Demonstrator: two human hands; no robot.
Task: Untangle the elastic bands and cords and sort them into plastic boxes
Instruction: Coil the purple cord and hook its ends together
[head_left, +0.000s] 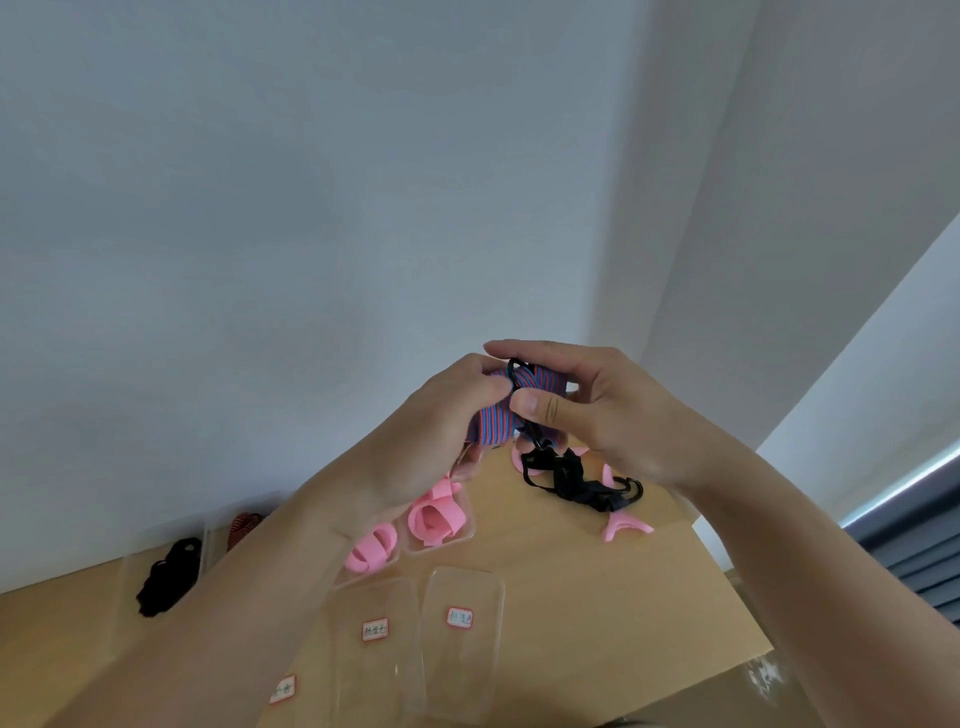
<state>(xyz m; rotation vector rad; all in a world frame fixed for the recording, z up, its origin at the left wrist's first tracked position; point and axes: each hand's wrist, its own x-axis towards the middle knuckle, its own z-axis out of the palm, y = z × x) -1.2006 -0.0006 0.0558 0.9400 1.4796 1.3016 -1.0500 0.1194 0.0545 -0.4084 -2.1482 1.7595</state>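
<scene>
Above the wooden table (597, 582) and its labelled clear boxes (462, 587) at lower centre, the hands meet mid-frame — left hand (431, 431) gripping the striped band (491, 426), right hand (608, 415) pinching the black cord (571, 478) looped round it — seemingly to part them.

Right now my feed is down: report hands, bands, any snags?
Up in left hand and right hand: striped band, pinched. Looped round it, black cord hangs to the table. Under that tangle, pink band.

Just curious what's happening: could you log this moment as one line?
left hand: grips striped band | right hand: pinches black cord | step: untangling above table
</scene>
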